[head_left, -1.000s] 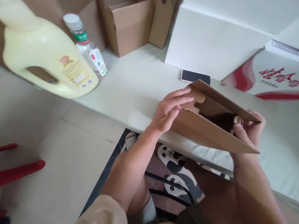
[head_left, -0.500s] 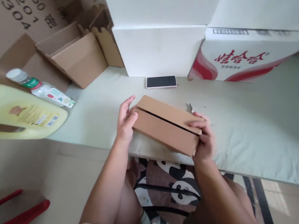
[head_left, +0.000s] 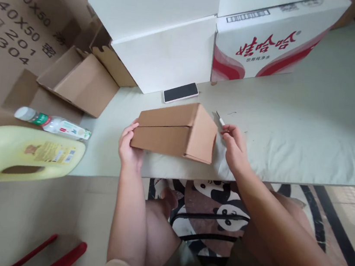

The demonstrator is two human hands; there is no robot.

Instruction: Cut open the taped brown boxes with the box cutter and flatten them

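Observation:
A closed brown cardboard box (head_left: 163, 137) is tilted above the front part of the cloth-covered table, a seam running along its long side. My left hand (head_left: 130, 146) grips its left end, with the thumb hidden behind the box. Just right of the box, my right hand (head_left: 234, 145) has its thumb and fingers closed around the handle end of a small white-handled knife (head_left: 220, 119). The knife's thin dark tip points away from me, and the fingers cover the rest of the handle.
Behind the box lies a phone (head_left: 181, 93), with white cartons (head_left: 171, 53) and a red-printed carton (head_left: 266, 53) beyond it. On the left are an open cardboard box (head_left: 82, 81), a plastic bottle (head_left: 56, 125) and a yellow jug (head_left: 60, 152). Red handles (head_left: 66, 258) show low down.
My right hand has let go of the box's right end and taken the knife's handle. The box has turned, showing its right end face. The view has shifted slightly.

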